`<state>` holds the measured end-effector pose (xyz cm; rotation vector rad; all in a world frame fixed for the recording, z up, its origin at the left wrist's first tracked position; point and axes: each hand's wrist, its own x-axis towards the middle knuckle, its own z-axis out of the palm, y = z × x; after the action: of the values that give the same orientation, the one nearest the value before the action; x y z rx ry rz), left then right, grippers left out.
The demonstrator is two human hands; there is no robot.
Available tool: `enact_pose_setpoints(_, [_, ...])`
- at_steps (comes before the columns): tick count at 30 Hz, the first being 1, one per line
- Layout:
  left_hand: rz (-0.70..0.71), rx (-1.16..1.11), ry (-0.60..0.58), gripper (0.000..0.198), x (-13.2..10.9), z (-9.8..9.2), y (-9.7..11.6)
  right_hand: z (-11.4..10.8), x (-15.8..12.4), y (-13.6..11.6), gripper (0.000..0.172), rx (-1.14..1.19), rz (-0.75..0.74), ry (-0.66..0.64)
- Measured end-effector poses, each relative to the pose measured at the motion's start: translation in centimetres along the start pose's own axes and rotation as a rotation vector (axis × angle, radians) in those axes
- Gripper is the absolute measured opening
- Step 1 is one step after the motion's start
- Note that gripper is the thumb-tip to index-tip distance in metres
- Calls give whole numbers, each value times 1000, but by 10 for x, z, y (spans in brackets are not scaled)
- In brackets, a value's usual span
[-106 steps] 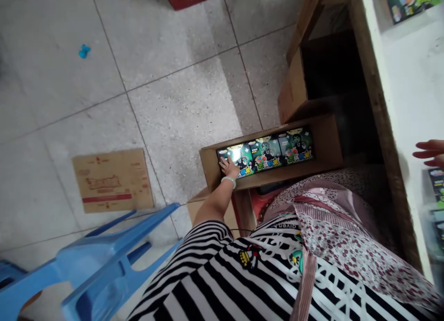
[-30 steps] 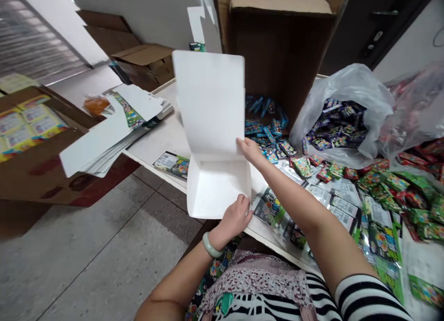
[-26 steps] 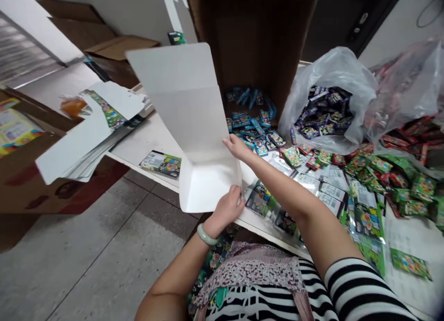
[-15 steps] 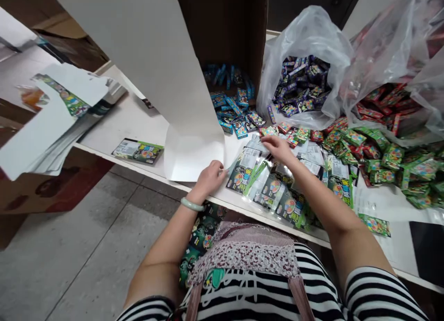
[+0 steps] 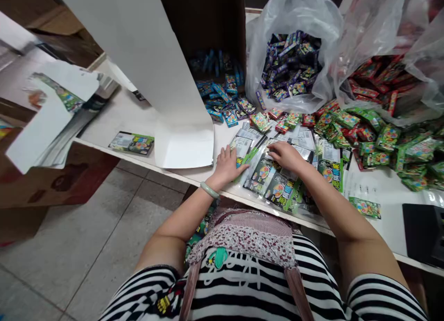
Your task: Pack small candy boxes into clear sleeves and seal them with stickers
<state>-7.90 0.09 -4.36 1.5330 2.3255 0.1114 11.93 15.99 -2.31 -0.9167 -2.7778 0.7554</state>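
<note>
Here we lay both hands on the fan of clear-sleeved card packs point(image 5: 268, 184) that sits at the near edge of the white table point(image 5: 114, 120), just in front of our striped shirt. Our left hand point(image 5: 227, 163), with a pale green bangle point(image 5: 210, 190) on its wrist, lies palm down with fingers spread on the left end of the fan, pressing and closing on nothing. Our right hand point(image 5: 286, 155) rests just beside it on the upper packs, fingers curled over them, and we cannot tell whether they pinch one. To the left of our hands stands a white folded box blank point(image 5: 163, 76), its lower flap on the table and its tall panel leaning up and away. Behind it a brown carton point(image 5: 208, 20) spills small blue packets point(image 5: 222, 89). To the right, a clear plastic bag point(image 5: 312, 20) holds purple packets, and loose green packets point(image 5: 381, 140) cover the table. One lone pack point(image 5: 132, 143) lies well apart at the left.
</note>
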Motion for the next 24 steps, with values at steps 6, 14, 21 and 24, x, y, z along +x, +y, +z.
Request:
enact_pose_setpoints(6, [80, -48, 72, 97, -23, 1, 12, 19, 33, -46, 47, -134, -12, -29])
enact_pose_setpoints(14, [72, -129, 127, 103, -9, 11, 5, 38, 60, -96, 54, -270, 140, -66])
enact_pose_setpoints(21, [36, -120, 151, 120, 4, 20, 0, 18, 76, -81, 41, -232, 236, -156])
enact_pose_setpoints(24, [24, -122, 143, 126, 7, 21, -1, 16, 81, -76, 44, -155, 244, -185])
